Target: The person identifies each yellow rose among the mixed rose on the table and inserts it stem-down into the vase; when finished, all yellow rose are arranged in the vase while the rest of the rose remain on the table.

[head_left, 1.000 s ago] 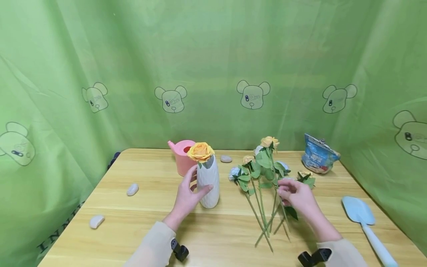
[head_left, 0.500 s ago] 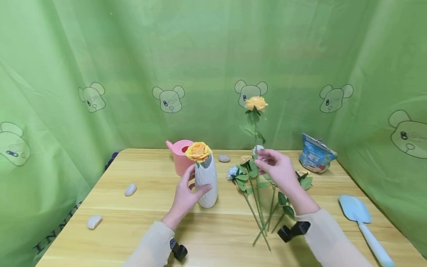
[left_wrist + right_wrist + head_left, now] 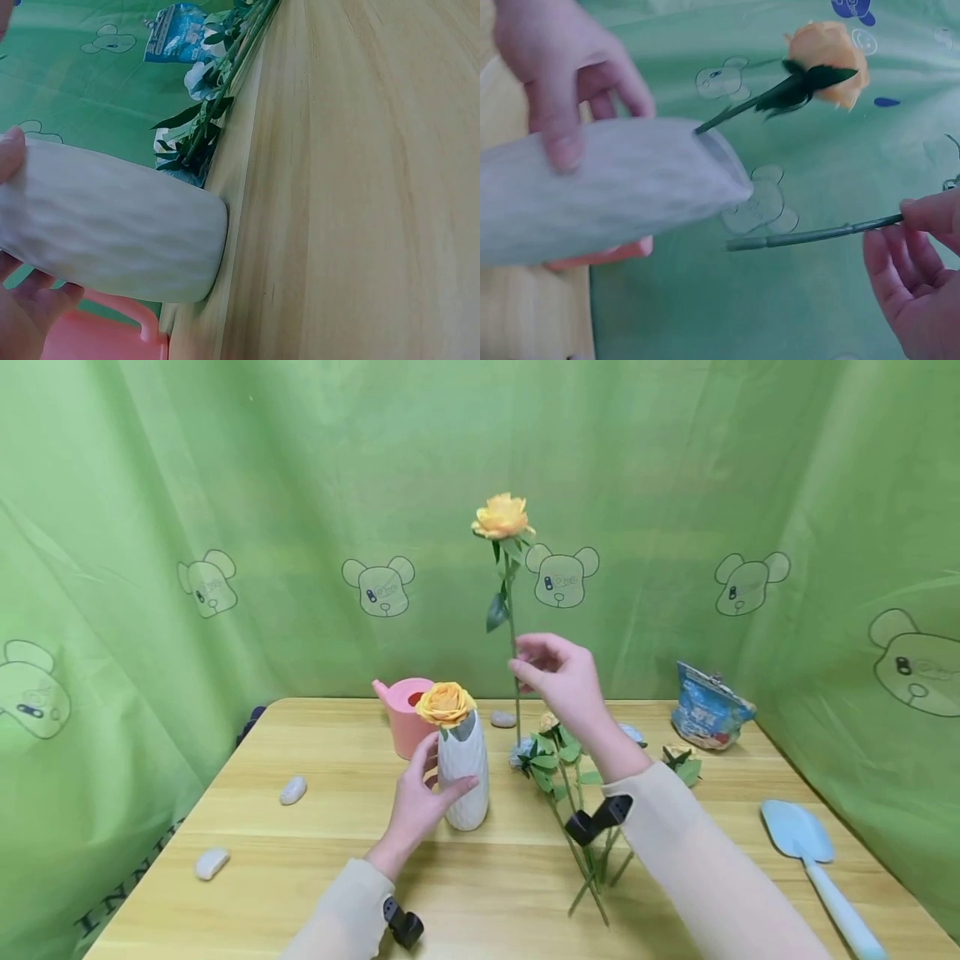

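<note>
A white textured vase [image 3: 467,777] stands upright on the table, and an orange-yellow rose [image 3: 446,704] rises from its mouth. My left hand [image 3: 420,797] grips the vase from the left side, fingers behind and thumb in front. Up and to the right, my right hand [image 3: 558,677] pinches the stem of a second yellow rose [image 3: 502,517], held upright above the table. In the right wrist view the lower end of that stem [image 3: 802,237] is apart from the vase's mouth.
Several roses [image 3: 558,768] in yellow and pale blue lie right of the vase. A pink watering can [image 3: 408,727] stands behind it. Pale stones [image 3: 293,790] are scattered about. A blue bag [image 3: 708,714] and a light-blue shovel [image 3: 802,835] are at the right.
My right hand has lifted the yellow rose from the pile and carried it up and left toward the vase. My left hand has stayed on the vase.
</note>
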Demonstrator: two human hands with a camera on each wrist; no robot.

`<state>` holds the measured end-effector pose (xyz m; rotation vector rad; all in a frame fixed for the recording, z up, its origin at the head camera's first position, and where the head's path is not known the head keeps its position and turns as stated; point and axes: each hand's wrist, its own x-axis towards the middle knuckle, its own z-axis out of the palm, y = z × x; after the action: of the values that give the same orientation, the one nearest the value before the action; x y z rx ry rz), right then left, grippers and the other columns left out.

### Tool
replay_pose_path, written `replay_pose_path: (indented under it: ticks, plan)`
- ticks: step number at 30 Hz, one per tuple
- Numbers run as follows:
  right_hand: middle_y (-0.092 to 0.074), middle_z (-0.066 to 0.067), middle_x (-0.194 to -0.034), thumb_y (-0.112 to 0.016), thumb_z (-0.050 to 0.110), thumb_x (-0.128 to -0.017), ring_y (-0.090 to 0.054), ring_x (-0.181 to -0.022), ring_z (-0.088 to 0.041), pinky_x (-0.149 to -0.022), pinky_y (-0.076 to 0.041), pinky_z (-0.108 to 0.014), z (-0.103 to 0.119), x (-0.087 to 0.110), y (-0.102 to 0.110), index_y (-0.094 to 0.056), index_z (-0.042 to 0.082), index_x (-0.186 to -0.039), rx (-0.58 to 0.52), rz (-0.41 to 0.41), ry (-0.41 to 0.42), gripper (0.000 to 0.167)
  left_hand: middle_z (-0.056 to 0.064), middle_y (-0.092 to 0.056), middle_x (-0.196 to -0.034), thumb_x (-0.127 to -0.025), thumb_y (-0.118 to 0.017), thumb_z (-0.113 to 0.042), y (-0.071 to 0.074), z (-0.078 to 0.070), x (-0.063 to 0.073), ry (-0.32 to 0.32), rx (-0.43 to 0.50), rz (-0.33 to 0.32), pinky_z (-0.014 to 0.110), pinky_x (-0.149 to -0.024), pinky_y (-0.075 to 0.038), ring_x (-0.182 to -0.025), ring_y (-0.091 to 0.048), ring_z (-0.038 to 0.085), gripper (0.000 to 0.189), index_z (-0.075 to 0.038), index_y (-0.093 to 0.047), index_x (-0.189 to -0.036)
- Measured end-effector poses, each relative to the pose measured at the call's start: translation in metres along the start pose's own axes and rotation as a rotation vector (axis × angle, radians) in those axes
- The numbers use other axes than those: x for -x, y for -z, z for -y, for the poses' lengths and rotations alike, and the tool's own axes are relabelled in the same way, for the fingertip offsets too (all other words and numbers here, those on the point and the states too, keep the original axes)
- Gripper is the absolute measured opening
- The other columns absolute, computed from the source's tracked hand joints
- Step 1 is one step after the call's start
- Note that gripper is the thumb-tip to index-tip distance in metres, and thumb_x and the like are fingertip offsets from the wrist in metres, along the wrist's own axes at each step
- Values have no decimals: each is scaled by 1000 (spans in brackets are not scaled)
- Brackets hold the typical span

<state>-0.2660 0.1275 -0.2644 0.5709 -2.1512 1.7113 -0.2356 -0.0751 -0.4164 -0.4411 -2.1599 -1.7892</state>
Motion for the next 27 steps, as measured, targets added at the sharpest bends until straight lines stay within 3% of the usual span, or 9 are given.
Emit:
replay_pose_path:
  ticks: [4, 9, 14, 22, 27]
  plan:
    - [-61, -13, -93, -68, 2, -82, -58, -72, -19, -63, -55, -32, 12, -14, -15, -61, -2, -112, -74, -34, 74, 31, -5, -50, -127, -72, -80, -31, 0, 14, -3, 12, -4, -7, 41, -90, -45, -113, -51, 21, 70, -33, -43, -131]
    - [-61, -12, -91, -68, 0, -81, -57, -73, -19, -59, -54, -30, 15, -27, -30, -62, -2, -111, -146, -75, 132, 30, -6, -51, -127, -72, -80, -35, 0, 17, -4, 13, 15, -3, 42, -91, -45, -113, -50, 21, 69, -35, -44, -131]
    - [-61, -11, -91, -68, 2, -82, -57, -73, -18, -58, -53, -31, 1, -30, -40, -63, 0, -110, -119, -53, 99, 29, -6, -50, -127, -72, -80, -34, -1, 18, -4, 12, 19, 5, 42, -91, -45, -113, -50, 22, 69, -35, -44, -131]
    - [-60, -12, -88, -67, 2, -83, -57, -71, -18, -63, -54, -39, -27, -20, -49, -63, -1, -109, -39, 40, 16, 27, -6, -51, -126, -72, -79, -35, -3, 20, -6, 7, 8, 2, 39, -89, -46, -111, -50, 19, 69, -37, -43, -131]
    - [-62, -15, -88, -66, -1, -83, -57, -73, -22, -63, -54, -38, -25, -13, -54, -63, -3, -108, 5, 89, 26, 26, 0, -50, -128, -76, -78, -23, 2, -4, -1, 33, 18, 18, 42, -91, -45, -113, -49, 24, 68, -26, -43, -135]
